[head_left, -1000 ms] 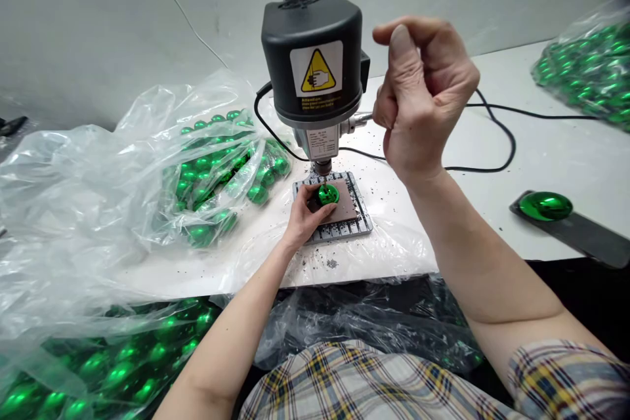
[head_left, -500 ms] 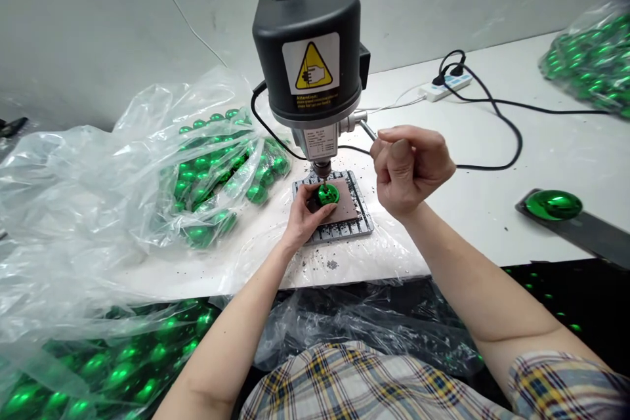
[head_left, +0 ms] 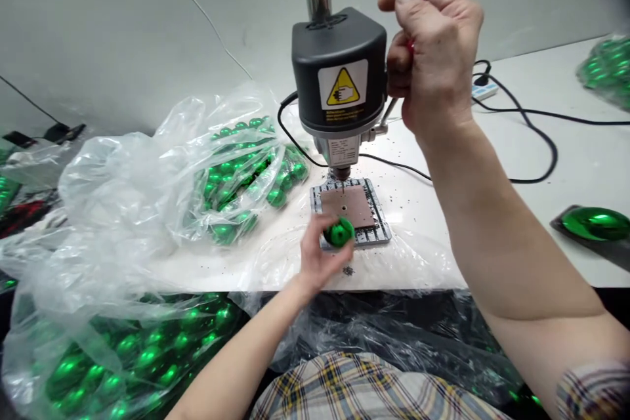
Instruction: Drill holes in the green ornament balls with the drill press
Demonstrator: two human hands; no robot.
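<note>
Left grip (head_left: 317,259) grasps green bauble (head_left: 339,233); right grip (head_left: 433,56) clenched on drill press lever (head_left: 388,110). Lever pulled carelessly: bit (head_left: 342,185) could strike left fingers (head_left: 309,236).

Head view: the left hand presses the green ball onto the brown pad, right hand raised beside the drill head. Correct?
No: the head view shows the left hand holding the green ball off the brown pad, right hand raised beside the drill head.

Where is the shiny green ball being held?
The shiny green ball sits in the left hand, at the near edge of the grey slotted drill-press base, in the head view.
</note>
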